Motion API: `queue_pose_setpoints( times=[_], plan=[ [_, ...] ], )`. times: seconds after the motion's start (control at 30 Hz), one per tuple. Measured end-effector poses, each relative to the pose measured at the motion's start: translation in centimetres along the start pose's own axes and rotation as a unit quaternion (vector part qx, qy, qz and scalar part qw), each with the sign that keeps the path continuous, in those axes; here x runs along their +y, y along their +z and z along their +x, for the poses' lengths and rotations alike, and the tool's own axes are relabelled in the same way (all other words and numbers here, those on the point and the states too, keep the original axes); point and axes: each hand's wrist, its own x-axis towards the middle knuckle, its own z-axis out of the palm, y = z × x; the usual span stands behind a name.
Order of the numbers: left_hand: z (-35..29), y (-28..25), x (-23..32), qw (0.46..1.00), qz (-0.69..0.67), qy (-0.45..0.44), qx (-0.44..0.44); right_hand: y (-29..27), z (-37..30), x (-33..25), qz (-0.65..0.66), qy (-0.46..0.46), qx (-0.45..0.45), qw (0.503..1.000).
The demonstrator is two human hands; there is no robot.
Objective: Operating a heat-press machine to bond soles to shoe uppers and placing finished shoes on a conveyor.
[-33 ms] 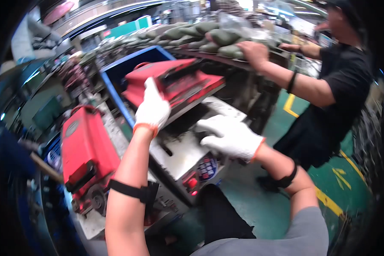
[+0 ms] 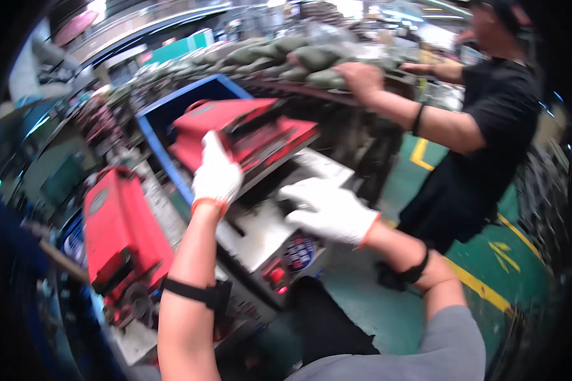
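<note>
A red machine cover with a black handle sits tilted over a white machine top. My left hand, in a white glove with an orange cuff, is against the cover's near left side. Its visible fingers are stretched upward along the red surface; the rest are hidden. Over the white top, just right of a dark gap below the cover, my right hand is gloved too. Its fingers point left, with thumb and fingers apart, and nothing shows held. A dark patch lies between them, too blurred to name.
A second red machine stands at the left. Behind the cover is a blue bin. Green bundles are piled on the far bench. A person in black stands at the right, hands on that pile. A red light glows at the front.
The whole view has shifted, so the machines and the other person appear farther left and the machines slightly lower. My hands keep nearly the same places relative to the cover.
</note>
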Motion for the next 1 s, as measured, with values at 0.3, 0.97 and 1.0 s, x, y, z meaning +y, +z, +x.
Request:
queue_pose_setpoints(
  times=[0.3, 0.97, 1.0],
  plan=[
    [-6.6, 5.1, -1.5, 0.986, 0.143, -0.083, -0.027, 7.5, -1.9, 0.4, -0.034, -0.073, 0.222, 0.972],
    [-7.1, 6.2, -3.1, 0.988, 0.141, -0.067, 0.003, -34.4, -7.6, 10.1, 0.170, -0.003, 0.731, 0.661],
    [-7.5, 6.0, -2.8, 0.987, 0.142, -0.073, 0.006, -35.3, -7.8, 10.2, 0.136, 0.017, 0.797, 0.588]
  ],
)
